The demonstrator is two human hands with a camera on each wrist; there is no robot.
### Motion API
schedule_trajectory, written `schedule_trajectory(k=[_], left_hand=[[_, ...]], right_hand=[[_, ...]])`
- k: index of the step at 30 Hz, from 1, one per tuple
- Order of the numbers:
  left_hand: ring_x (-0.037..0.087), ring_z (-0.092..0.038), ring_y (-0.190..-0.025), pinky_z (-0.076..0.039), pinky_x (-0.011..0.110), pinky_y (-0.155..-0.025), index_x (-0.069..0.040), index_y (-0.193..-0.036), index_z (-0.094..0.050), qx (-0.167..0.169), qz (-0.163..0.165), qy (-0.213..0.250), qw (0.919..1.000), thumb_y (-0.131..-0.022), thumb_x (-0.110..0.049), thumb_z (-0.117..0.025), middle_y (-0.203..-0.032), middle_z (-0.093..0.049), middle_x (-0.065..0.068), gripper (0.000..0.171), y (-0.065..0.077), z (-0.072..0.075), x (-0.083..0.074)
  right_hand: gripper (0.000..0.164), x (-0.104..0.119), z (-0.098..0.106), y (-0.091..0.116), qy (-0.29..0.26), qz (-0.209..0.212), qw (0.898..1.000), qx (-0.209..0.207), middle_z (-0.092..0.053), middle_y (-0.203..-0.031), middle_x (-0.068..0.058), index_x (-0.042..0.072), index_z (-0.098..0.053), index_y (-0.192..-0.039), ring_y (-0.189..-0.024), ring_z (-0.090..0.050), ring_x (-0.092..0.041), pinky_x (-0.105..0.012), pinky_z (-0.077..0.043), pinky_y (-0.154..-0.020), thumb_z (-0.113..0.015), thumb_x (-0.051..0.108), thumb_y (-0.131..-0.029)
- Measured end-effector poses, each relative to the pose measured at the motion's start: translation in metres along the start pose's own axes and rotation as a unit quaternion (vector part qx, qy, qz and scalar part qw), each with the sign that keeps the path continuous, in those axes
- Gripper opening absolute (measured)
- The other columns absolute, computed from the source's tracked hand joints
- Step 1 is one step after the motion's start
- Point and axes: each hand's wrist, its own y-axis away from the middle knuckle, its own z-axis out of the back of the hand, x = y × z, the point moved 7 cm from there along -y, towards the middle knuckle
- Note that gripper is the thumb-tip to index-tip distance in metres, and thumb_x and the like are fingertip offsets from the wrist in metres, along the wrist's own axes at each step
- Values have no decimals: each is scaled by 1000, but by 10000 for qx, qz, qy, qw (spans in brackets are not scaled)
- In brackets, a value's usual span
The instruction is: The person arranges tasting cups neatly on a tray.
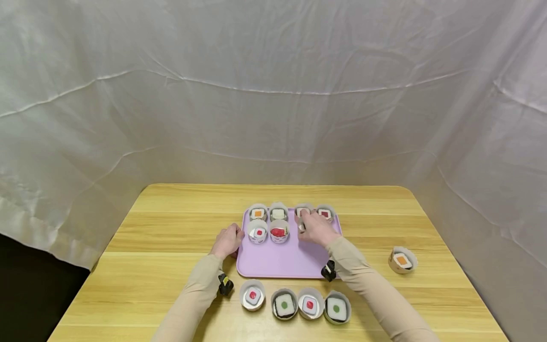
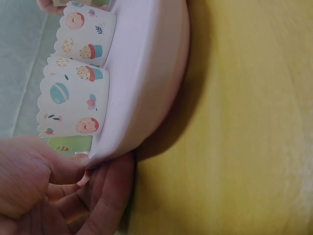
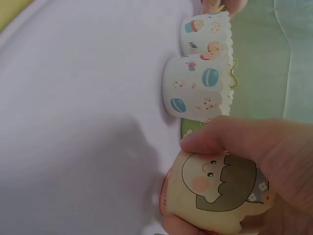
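- Paper cup, cartoon face (image 3: 203, 178): right hand (image 1: 317, 229) is pinching it, thumb opposite fingers, at the right half of the purple tray (image 1: 273, 261); base contact unclear.
- Handling: light pressure, level base probably suiting paper walls.
- Left hand (image 1: 227, 241): thumb and fingers are gripping the tray's left rim, apparently steadying it.
- Table (image 1: 162, 266): four cups (image 1: 284, 305) are standing nearside.

our right hand (image 3: 286, 164) pinching a cream baking cup (image 3: 183, 203) printed with a brown-haired cartoon face (image 3: 198, 171), two white scalloped baking cups (image 3: 190, 90) (image 3: 203, 36) close together on a lilac tray (image 3: 88, 88), our left hand (image 3: 234, 7) at the top edge
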Motion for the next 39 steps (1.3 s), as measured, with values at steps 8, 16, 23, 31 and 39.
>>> schedule_trajectory(k=[8,16,23,31,39], left_hand=[[16,-62,-50,-54,27,-46,-3,-94,-55,73,21,-2,10000,-104,-15,-50,-76,-63,13,17,0,-2,1],[16,-62,-50,-54,27,-47,-4,-94,-54,76,38,-71,9999,-104,-16,-50,-76,-63,13,17,-1,-2,1],[16,-61,-51,-53,27,-48,-4,-95,-55,91,45,-112,9999,-105,-16,-50,-76,-62,12,17,-1,-1,0],[16,-61,-53,-53,28,-49,-3,-98,-56,136,116,-61,9998,-105,-17,-49,-77,-62,12,17,0,-2,0],[16,-61,-53,-53,27,-49,-3,-97,-56,111,108,-78,9998,-105,-17,-50,-77,-62,12,17,1,-1,-1]], right_hand=[[38,0,-1,0,-75,10,10000,-46,-65,-97,-19,4,-59,-107,-78,-64,-29,-41,-58,-70,-79,13,-76],[50,-1,-2,2,-238,28,9997,-56,-65,-112,-25,3,-58,-117,-91,-68,-37,-48,-59,-82,-83,18,-76],[55,0,0,2,-261,63,9996,-60,-65,-111,-25,2,-58,-119,-93,-68,-38,-50,-59,-86,-85,21,-75],[54,-1,-1,3,-309,-10,9995,-82,-65,-114,-24,3,-58,-119,-94,-68,-38,-50,-58,-86,-85,22,-76],[54,0,0,3,-316,10,9994,-111,-64,-115,-26,3,-58,-118,-93,-68,-39,-50,-59,-85,-86,22,-76]])
